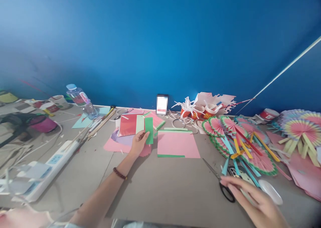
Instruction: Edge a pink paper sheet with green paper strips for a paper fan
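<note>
Scissors (213,169) in right fingers (230,179), green paper (149,125) in left fingers (142,135), paper fans (260,161) nearby

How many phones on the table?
2: a lit phone propped by the blue wall; a second phone camera side up between right hand and paper fans, partly covered. More may be hidden under the fans.

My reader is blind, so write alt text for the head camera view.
A left hand holds green paper over a cluttered gray table; the right hand is at black-handled scissors. Between them lies a pink sheet with green along two edges. Pleated paper fans lie to the right, a power strip and bottle to the left, before a blue wall.
</note>
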The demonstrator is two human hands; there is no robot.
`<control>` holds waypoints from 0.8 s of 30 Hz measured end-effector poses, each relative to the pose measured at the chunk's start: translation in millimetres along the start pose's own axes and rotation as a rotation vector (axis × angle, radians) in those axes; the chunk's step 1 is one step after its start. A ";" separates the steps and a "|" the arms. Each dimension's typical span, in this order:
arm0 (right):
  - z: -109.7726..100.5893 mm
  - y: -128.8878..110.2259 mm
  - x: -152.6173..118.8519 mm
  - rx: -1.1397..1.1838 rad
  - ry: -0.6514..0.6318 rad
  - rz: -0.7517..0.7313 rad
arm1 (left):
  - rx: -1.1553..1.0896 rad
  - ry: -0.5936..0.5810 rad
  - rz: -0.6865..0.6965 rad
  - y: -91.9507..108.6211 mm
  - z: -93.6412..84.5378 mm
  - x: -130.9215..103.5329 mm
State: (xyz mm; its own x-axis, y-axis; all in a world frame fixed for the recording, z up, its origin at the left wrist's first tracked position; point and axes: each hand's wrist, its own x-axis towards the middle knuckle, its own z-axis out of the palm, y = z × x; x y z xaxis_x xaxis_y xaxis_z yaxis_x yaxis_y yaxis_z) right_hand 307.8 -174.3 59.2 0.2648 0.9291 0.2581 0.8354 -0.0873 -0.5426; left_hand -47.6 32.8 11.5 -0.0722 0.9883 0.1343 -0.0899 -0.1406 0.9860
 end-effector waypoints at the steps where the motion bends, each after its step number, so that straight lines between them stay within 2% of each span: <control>1: 6.7 5.9 5.8 -0.015 -0.024 -0.003 | -0.002 0.003 0.004 0.7 -0.3 -0.1; 2: 12.5 13.5 9.1 -0.039 -0.050 -0.004 | -0.008 0.002 0.000 1.2 -0.5 -0.1; 4: 20.6 31.8 8.9 -0.116 -0.007 0.016 | -0.020 -0.007 -0.011 1.8 -0.9 -0.2; 7: 26.8 56.5 0.1 -0.183 -0.066 0.043 | -0.009 -0.005 0.017 1.8 -1.2 -0.2; 10: 32.2 68.4 -4.1 -0.194 -0.092 0.044 | 0.008 0.022 0.017 0.6 -1.9 0.1; 14: 40.1 66.6 0.7 -0.183 -0.105 0.029 | -0.023 0.015 -0.073 -2.5 -2.5 0.4; 19: 42.2 54.1 4.7 -0.122 -0.130 0.043 | -0.064 0.016 -0.084 -4.2 -0.6 -0.2; 24: 35.6 44.5 4.7 0.001 -0.128 0.256 | -0.103 -0.015 -0.116 -2.0 2.2 -1.5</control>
State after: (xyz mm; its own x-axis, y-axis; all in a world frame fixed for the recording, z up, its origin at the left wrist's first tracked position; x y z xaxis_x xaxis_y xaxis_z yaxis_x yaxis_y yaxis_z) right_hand 329.1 -161.0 7.7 0.4036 0.9149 0.0095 0.7491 -0.3244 -0.5776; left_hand -45.0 31.8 9.6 -0.0403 0.9989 0.0225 -0.1985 -0.0301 0.9796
